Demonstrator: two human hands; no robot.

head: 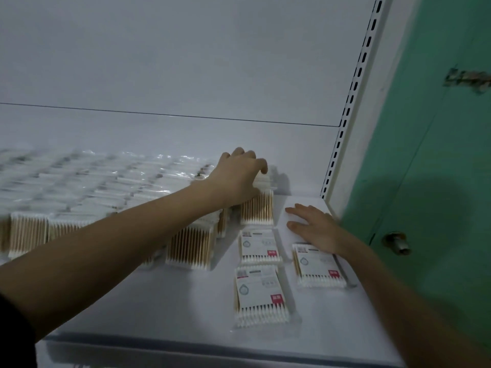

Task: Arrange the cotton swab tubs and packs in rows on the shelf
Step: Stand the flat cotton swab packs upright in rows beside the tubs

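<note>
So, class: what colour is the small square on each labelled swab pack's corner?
Red, seen in the head view on the nearest labelled pack.

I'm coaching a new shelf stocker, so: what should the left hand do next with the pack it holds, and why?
Probably set it flat in line. The left hand grips a swab pack at the back of the column holding two label-up packs, while the right hand rests flat on bare shelf beside it.
</note>
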